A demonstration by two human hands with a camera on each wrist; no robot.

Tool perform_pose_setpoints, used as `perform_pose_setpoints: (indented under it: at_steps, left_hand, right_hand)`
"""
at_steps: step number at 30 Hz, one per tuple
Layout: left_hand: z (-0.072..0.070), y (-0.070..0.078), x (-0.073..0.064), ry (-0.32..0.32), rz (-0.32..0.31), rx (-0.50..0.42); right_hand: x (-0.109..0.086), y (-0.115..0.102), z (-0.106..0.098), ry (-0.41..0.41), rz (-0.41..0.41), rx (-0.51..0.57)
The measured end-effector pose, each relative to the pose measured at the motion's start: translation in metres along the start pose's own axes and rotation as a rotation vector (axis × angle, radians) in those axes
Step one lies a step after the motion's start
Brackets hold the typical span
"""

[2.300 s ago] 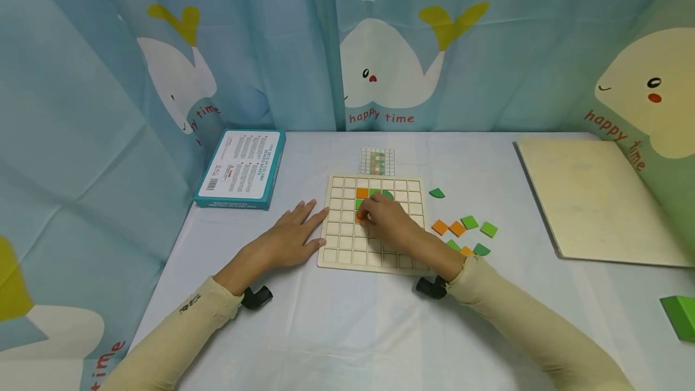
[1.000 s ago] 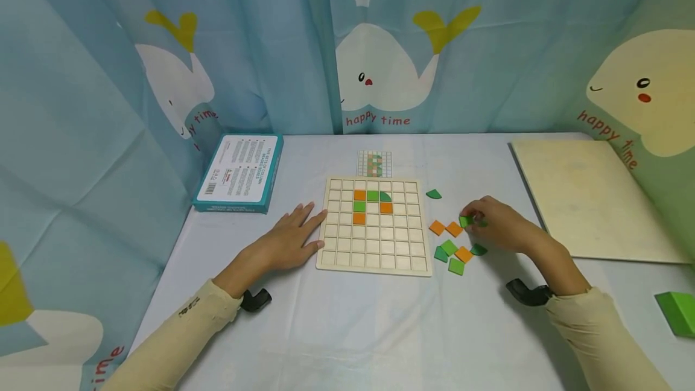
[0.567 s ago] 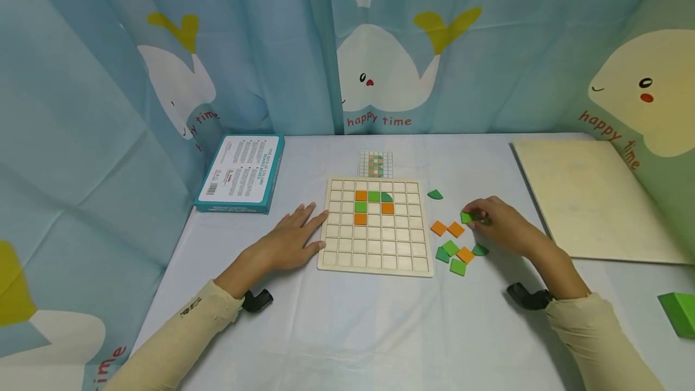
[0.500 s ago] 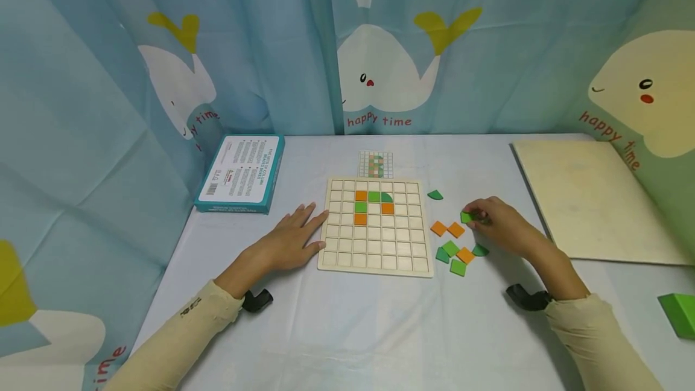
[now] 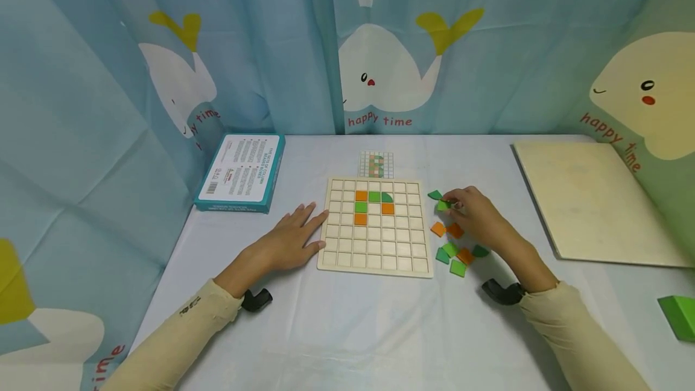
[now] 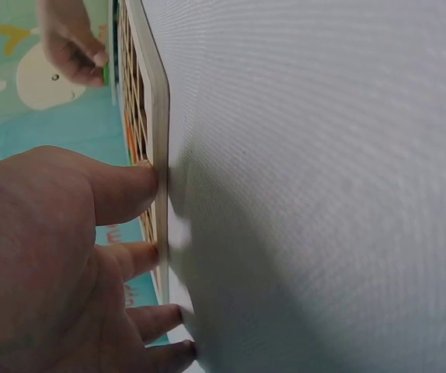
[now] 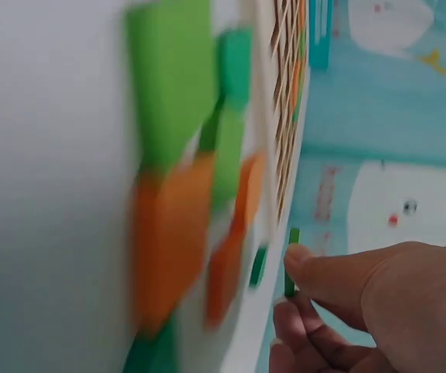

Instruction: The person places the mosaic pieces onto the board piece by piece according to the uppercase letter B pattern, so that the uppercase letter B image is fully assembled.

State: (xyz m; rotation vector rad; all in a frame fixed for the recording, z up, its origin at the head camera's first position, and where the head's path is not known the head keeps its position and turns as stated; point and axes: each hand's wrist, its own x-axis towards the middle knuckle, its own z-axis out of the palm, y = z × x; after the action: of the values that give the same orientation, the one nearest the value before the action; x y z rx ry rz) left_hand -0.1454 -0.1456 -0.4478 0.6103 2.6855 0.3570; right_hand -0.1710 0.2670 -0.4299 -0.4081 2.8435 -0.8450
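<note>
My right hand [image 5: 480,217] pinches a light green square tile [image 5: 443,205] between thumb and fingers, raised off the table to the right of the board. In the right wrist view that green tile [image 7: 292,263] shows edge-on at the fingertips. My left hand [image 5: 288,239] lies with fingers spread, its thumb and a finger touching the left edge of the wooden grid board [image 5: 374,261]. Orange tiles [image 5: 361,219], green square tiles [image 5: 361,207] and one dark green quarter-round tile [image 5: 387,197] sit in the board's upper cells. The left wrist view shows the left fingers [image 6: 126,190] against the board's side.
Loose orange, light green and dark green tiles [image 5: 458,268] lie right of the board. A small pattern card [image 5: 376,164] lies behind it. A blue box [image 5: 239,171] stands back left, a pale wooden panel [image 5: 597,198] at right, and a green block [image 5: 677,317] at the right edge.
The right hand left the board, went to the loose tiles, pinched a light green square and lifted it leftward. An orange tile now shows in the board's third column. The left hand stayed put.
</note>
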Motion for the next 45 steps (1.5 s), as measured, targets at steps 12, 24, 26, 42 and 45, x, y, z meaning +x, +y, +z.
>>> perform_pose_setpoints:
  at_steps: [12, 24, 26, 42, 45]
  left_hand:
    - [0.002, -0.002, 0.001, 0.001, 0.007, 0.005]
    - [0.0, -0.004, 0.001, 0.009, 0.022, -0.003]
    - [-0.001, -0.004, 0.001, 0.006, 0.021, -0.004]
    - [0.001, -0.003, 0.001, 0.004, 0.014, 0.0]
    - [0.002, -0.004, 0.002, 0.005, 0.015, -0.002]
  right_hand:
    - [0.024, -0.065, 0.044, -0.041, -0.167, 0.008]
    - [0.033, -0.093, 0.075, 0.036, -0.32, -0.183]
    - [0.032, -0.095, 0.075, 0.043, -0.326, -0.183]
    - [0.034, -0.05, 0.012, 0.04, -0.107, -0.349]
    - [0.036, -0.035, 0.001, -0.021, -0.019, -0.352]
